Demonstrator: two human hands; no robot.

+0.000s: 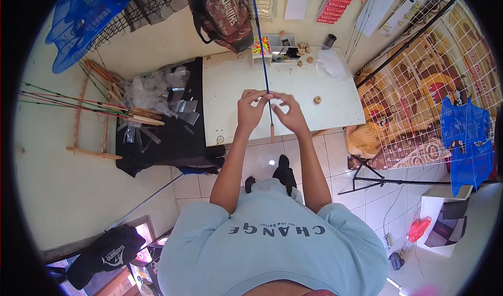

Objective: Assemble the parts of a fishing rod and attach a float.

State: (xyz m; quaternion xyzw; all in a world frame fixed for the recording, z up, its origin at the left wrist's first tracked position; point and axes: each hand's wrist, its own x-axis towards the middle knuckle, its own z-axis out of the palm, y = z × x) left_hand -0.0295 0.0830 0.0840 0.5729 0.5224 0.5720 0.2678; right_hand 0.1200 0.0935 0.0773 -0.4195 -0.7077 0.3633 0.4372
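Two hands meet over the white surface (230, 86), just above its near edge. The left hand (250, 110) and the right hand (291, 112) are raised side by side, and their fingertips come together around a thin blue rod (260, 39). The grip of each hand is pressed together, pinching the rod between thumb and fingers at almost the same place. The rod runs from the top of the view, past a hanging camouflage backpack (222, 13), down between the hands, and ends in a pale wooden handle (272, 132) that hangs just over the edge of the surface. At the far side of the surface stand a small box with bright coloured beads (260, 46) and some small wooden spools (304, 48); one more spool (317, 100) lies alone, to the right of the right hand. A black cloth (167, 138) with clear plastic bags (152, 89) lies to the left of the surface.
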